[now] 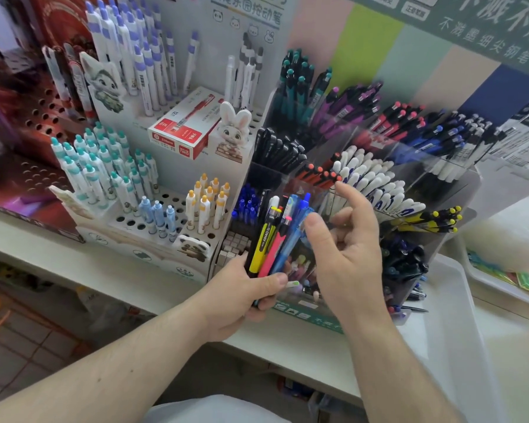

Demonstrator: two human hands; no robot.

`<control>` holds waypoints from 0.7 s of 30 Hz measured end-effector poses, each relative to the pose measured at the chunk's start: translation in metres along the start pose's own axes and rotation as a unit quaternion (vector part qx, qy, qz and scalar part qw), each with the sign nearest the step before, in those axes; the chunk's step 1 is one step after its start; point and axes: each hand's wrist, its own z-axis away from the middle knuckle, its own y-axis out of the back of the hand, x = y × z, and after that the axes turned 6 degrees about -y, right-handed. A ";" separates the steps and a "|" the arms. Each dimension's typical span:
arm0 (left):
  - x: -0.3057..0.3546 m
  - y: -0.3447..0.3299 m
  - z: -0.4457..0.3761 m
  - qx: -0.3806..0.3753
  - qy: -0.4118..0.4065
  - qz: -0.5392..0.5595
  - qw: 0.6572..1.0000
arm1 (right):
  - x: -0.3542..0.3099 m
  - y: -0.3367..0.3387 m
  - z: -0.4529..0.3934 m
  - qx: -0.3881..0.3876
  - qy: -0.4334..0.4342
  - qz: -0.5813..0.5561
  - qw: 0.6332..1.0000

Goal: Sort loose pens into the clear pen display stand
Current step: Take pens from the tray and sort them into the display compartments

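My left hand [245, 293] grips a bundle of loose pens [275, 236] upright: black, yellow, pink and blue barrels fanned out. My right hand [345, 239] hovers just right of the bundle with fingers loosely spread and thumb near the blue pen, holding nothing. Behind both hands stands the clear pen display stand [452, 190], tiered compartments filled with sorted pens: teal, purple, red, blue, black, orange-tipped, white and yellow-tipped groups.
A white cardboard pen rack [153, 227] with teal, blue and yellow capped pens stands to the left, a red pen box [180, 129] on it. A red perforated rack [34, 117] is far left. All sit on a white shelf [303, 346]; a white tray [449, 297] lies at right.
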 end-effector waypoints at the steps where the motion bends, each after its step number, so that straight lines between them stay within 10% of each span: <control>1: 0.000 -0.001 0.000 -0.006 0.003 -0.003 1.000 | 0.000 0.002 -0.003 -0.006 0.025 0.014 1.000; 21: 0.004 -0.005 0.006 -0.035 0.060 0.050 0.996 | -0.002 0.015 0.005 -0.062 0.014 -0.007 0.998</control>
